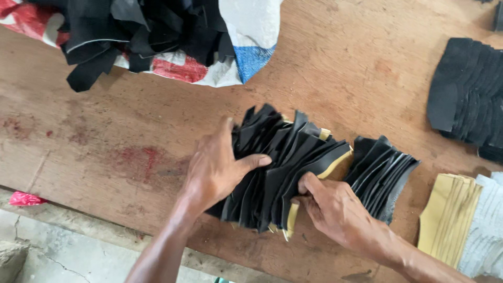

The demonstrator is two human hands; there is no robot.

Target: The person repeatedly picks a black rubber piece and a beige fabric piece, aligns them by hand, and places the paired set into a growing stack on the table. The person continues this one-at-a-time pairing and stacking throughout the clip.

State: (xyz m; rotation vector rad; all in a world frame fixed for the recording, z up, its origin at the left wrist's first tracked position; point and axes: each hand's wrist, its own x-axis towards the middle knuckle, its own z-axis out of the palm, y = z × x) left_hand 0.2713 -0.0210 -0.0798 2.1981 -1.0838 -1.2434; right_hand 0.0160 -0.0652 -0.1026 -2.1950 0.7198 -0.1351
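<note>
At far left, beyond the near edge of the wooden table [105, 136], a pink scrap [23, 198] lies on the concrete floor [47, 251]; up at the back, a woven sack [246, 47] spills loose black offcuts [141, 26] onto the board; at centre sits the fanned bundle of black cut pieces [283, 167], some showing a tan backing, standing on edge and leaning rightwards; the left hand [215, 167] lies flat and spread against the bundle's left side, thumb laid across the leaves, pressing rather than clasping; the right hand [335, 209] is curled at the bundle's near right corner, thumb and fingers pinching the outer leaves; the pieces appear thin, light and pliable, likely to slide over one another, so a hold from both flanks at once looks soundest; just right, a second smaller fan of black pieces [382, 173] touches or nearly touches the first, the gap not clear; further right lie a tan stack [448, 215], a pale grey stack [490, 230] and a black stack [466, 94]; bare board lies left of the bundle, while the near edge runs close under both wrists.
</note>
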